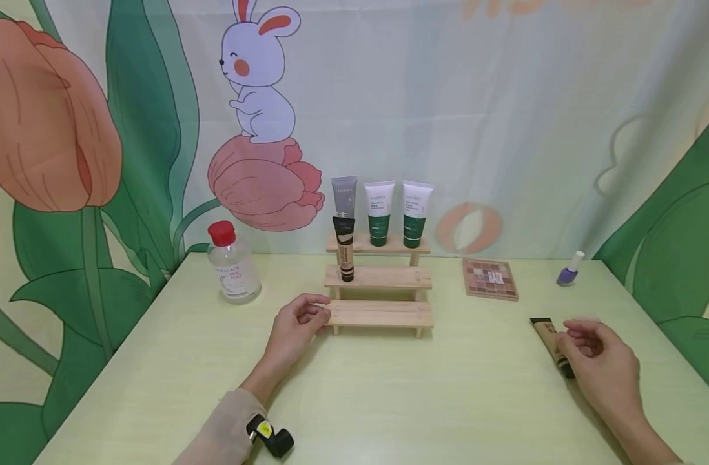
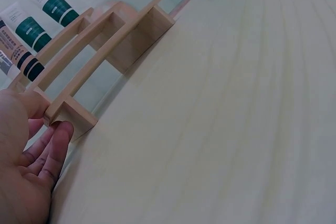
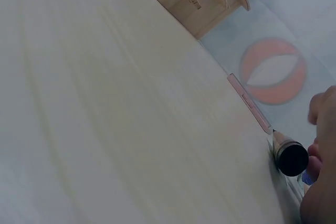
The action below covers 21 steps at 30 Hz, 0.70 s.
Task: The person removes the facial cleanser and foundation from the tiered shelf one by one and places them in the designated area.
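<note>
At the left end of a three-step wooden rack (image 1: 378,314), my left hand (image 1: 296,326) pinches the lowest step between thumb and fingers. The left wrist view shows fingertips beneath that step's end. A beige tube with black ends (image 1: 549,342) lies flat on the table at the right. My right hand (image 1: 607,361) is over and beside it, fingers loosely bent, thumb overlapping the tube. The right wrist view shows the tube's black cap (image 3: 292,160) near the fingers; whether they touch it is unclear. A similar black-and-beige tube (image 1: 345,252) stands on the middle step.
On the top step stand a grey tube (image 1: 344,194) and two white-and-green tubes (image 1: 379,213). A clear bottle with a red cap (image 1: 235,274) is left of the rack. To its right lie an eyeshadow palette (image 1: 490,279) and purple nail polish (image 1: 569,271). A printed curtain hangs behind.
</note>
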### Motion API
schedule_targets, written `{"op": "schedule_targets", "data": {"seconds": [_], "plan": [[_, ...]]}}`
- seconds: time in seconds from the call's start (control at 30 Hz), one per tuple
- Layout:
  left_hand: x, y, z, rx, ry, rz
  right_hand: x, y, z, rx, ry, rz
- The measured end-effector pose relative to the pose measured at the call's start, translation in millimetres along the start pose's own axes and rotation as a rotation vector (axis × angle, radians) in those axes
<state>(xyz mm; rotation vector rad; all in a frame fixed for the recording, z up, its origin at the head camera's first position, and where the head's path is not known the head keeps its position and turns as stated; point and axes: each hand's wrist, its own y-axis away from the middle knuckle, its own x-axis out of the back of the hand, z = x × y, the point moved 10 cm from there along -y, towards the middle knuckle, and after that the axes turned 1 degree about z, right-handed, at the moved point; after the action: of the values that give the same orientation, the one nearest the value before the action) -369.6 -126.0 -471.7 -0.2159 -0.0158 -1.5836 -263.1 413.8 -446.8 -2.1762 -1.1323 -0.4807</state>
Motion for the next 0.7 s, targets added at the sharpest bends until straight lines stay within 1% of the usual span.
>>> {"op": "schedule_targets", "data": {"seconds": [0.13, 0.23, 0.3, 0.4, 0.47, 0.57, 0.7], "plan": [[0.4, 0.1, 0.9, -0.005, -0.002, -0.001, 9.2, 0.1, -4.6, 0.000, -0.099, 0.078], [0.6, 0.2, 1.0, -0.006, 0.000, -0.001, 15.0, 0.9, -12.2, 0.039, -0.189, 0.124], [0.8, 1.1, 1.3, -0.005, 0.004, 0.000, 16.8, 1.3, -19.5, 0.075, -0.264, 0.133], [1.3, 1.7, 1.8, -0.006, -0.002, 0.003, 13.4, 1.0, -32.8, 0.112, -0.348, 0.107], [1.7, 1.9, 2.1, -0.008, -0.012, 0.004, 7.4, 0.0, -42.5, 0.123, -0.385, 0.071], [2.2, 1.4, 2.3, -0.016, -0.023, 0.002, -5.2, -2.0, -58.1, 0.121, -0.485, 0.002], [1.6, -0.4, 2.5, -0.024, -0.031, -0.002, -22.7, -5.8, -88.7, 0.161, -0.611, -0.080]]}}
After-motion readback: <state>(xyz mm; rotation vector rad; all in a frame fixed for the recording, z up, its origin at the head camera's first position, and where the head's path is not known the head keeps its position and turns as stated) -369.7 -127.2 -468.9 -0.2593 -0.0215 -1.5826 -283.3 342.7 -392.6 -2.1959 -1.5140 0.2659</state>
